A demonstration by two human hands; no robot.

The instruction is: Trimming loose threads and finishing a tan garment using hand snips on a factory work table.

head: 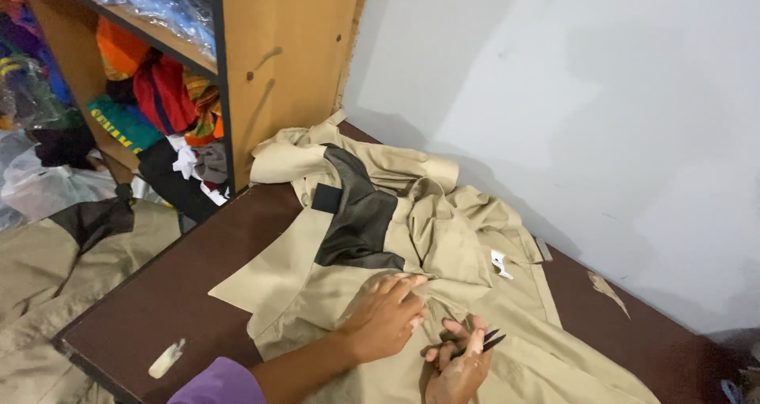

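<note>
a beige shirt (443, 293) with a dark shoulder patch (360, 214) lies spread on a dark brown table (158, 301) across the middle and lower right of the frame. at the lower centre the left hand (384, 317) presses flat on the fabric, and just beside it the right hand (459, 364) grips small black snips (484, 342). a wooden shelf (285, 56) of folded colourful cloth fills the upper left, with a pale wall (594, 95) at the upper right.

Your head camera looks steeply down, close over the brown table (190, 293), angled toward the wall (570, 111) and shelf (277, 64).
</note>
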